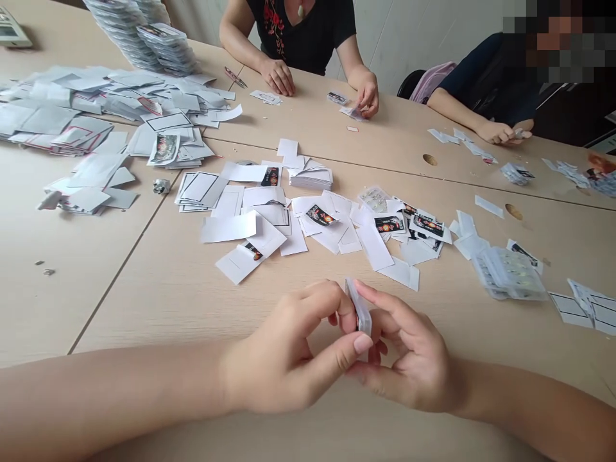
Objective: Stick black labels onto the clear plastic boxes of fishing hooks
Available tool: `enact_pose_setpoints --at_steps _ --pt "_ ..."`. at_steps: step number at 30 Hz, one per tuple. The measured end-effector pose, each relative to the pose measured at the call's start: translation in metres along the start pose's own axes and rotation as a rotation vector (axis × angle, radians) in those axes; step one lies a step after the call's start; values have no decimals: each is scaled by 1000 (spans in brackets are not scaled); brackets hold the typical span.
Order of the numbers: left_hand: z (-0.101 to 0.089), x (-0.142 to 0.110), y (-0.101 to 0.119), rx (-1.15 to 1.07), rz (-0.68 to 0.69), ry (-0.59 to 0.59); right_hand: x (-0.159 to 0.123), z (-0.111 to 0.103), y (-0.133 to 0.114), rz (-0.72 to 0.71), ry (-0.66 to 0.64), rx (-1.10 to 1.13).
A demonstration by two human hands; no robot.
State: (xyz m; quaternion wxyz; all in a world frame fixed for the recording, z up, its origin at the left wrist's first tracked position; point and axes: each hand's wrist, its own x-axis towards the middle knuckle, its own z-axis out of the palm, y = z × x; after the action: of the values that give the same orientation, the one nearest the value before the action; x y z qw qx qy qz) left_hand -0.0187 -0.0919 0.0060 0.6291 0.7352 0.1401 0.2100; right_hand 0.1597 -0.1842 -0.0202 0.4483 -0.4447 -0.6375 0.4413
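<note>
A small clear plastic box [362,312] is held on edge between my two hands, low over the table's near side. My left hand [308,350] grips it from the left, its thumb at the bottom corner and its curled fingers against the dark-looking face. From the right, my right hand [409,353] holds the same box, index finger on the top end and thumb underneath. What the box contains is hidden by its angle and my fingers. Just beyond lie scattered white paper cards [332,221], some with a black printed picture label [391,224].
A large heap of papers [58,109] covers the far left, with stacked clear boxes [168,48] behind. More clear boxes [509,273] lie at right. Across the table, one person's hand [368,96] touches a small packet; another person's hands [505,133] hold something small.
</note>
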Motion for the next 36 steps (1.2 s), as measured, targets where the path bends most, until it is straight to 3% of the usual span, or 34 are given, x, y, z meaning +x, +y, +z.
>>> enact_pose_setpoints --at_steps 4,11,16,19,27,36 --pt "-1 -1 0 21 66 11 2 2 -1 -55 48 -102" --pt "-2 -1 -4 93 95 10 0 2 0 -17 55 -53" --pt "-2 1 -6 133 146 49 -1 2 -4 148 79 78" --pt "-2 1 -6 144 122 37 -1 2 -6 239 77 158" --pt "-3 1 -3 162 92 -21 -2 1 -3 247 83 178" --pt "-1 -1 -1 241 102 36 -2 4 -4 273 57 239"
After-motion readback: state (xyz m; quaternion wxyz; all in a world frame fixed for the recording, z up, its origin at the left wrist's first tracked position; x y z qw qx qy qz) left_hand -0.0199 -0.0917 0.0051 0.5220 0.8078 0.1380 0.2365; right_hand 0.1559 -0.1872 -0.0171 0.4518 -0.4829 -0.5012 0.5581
